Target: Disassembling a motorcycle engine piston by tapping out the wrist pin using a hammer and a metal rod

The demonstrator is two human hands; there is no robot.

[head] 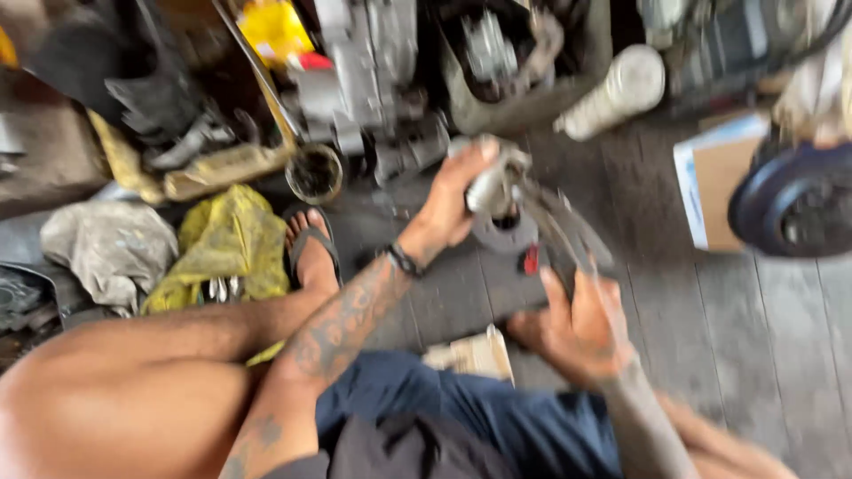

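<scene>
The picture is blurred by motion. My left hand (454, 202) grips a small grey metal part (493, 184), a cylinder-like engine piece, held above the dark wooden floor. My right hand (579, 326) is closed around the handles of a long-jawed metal tool (557, 232), perhaps pliers, whose tip reaches up to the metal part. A small red patch (530, 260) shows on the tool near the dark round base of the part. My tattooed left forearm wears a dark wristband (405, 260).
My bare left leg and sandalled foot (311, 248) stretch out to the left. Yellow and grey rags (226, 244) lie beside the foot. Engine parts (373, 80), a round tin (313, 173), a white bottle (614, 91), a cardboard box (717, 177) and a dark wheel (794, 204) ring the floor.
</scene>
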